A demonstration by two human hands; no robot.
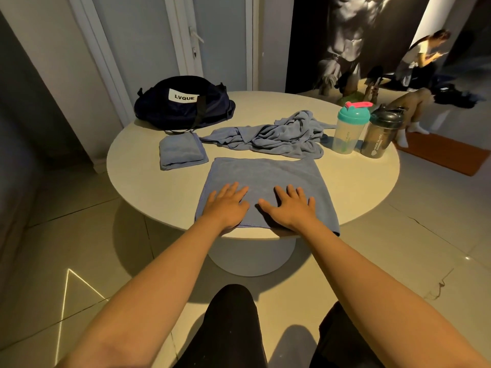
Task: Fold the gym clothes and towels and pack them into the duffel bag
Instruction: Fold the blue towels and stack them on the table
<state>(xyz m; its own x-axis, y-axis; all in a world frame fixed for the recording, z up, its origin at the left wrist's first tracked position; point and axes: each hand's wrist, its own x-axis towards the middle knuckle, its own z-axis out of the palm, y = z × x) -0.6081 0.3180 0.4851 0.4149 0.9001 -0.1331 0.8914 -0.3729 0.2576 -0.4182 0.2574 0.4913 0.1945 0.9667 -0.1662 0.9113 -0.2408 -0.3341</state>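
Blue terry under both palms: my left hand [225, 205] and right hand [291, 208] lie spread flat, smoothing the half-folded towel [265, 176] at the near edge of the round table [358, 181]. I judge the next fold calls for pinching its corners. One folded towel [180, 152] waits beside the dark duffel bag [183, 107]; the crumpled heap [279, 135] remains.

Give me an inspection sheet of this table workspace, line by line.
Surface: round white table, tiled floor beneath.
Job's things: spread blue towel at near edge; folded blue towel to its left; crumpled blue cloth behind it; navy duffel bag far left.
Clutter: teal-lidded shaker bottle and black shaker bottle, far right.
Hands: left hand and right hand press flat on the spread blue towel.
Cables: nothing seen.
Surroundings: door, dark poster, another person behind.
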